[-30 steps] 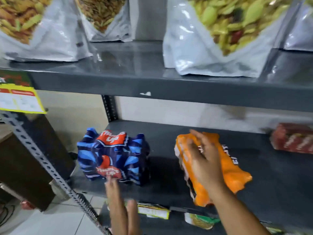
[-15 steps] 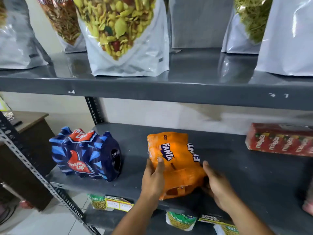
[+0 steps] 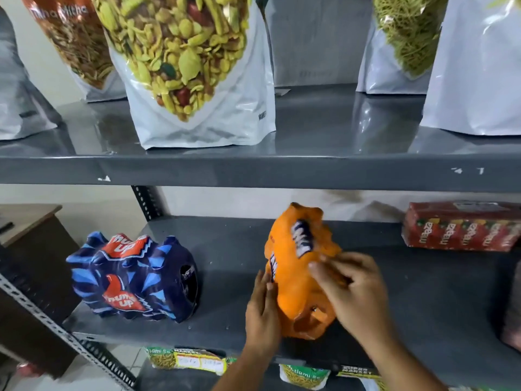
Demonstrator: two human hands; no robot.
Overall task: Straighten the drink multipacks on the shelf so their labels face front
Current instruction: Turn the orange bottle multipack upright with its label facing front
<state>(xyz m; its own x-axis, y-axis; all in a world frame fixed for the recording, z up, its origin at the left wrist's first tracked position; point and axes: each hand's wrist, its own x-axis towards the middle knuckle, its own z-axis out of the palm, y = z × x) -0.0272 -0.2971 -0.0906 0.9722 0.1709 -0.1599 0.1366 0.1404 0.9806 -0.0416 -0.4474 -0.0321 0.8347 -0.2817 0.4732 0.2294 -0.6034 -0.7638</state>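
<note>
An orange Fanta multipack [image 3: 296,258] stands tilted on the grey middle shelf [image 3: 231,258], its blue label turned sideways and upward. My left hand [image 3: 262,311] presses flat against its left side. My right hand [image 3: 352,286] grips its right side and top, fingers curled over the wrap. A dark blue Thums Up multipack [image 3: 132,277] sits to the left on the same shelf, red labels facing front. A red Maaza multipack [image 3: 462,230] lies at the shelf's back right.
Large white snack bags [image 3: 197,80] stand on the upper shelf [image 3: 282,170]. Small snack packets [image 3: 186,359] hang below the middle shelf's front edge. A perforated metal upright [image 3: 42,314] slants at the left, beside a wooden desk [image 3: 28,221].
The orange pack has been turned and tipped upright between both hands. My right hand moved up onto its right side and top; my left stays on its left side.
</note>
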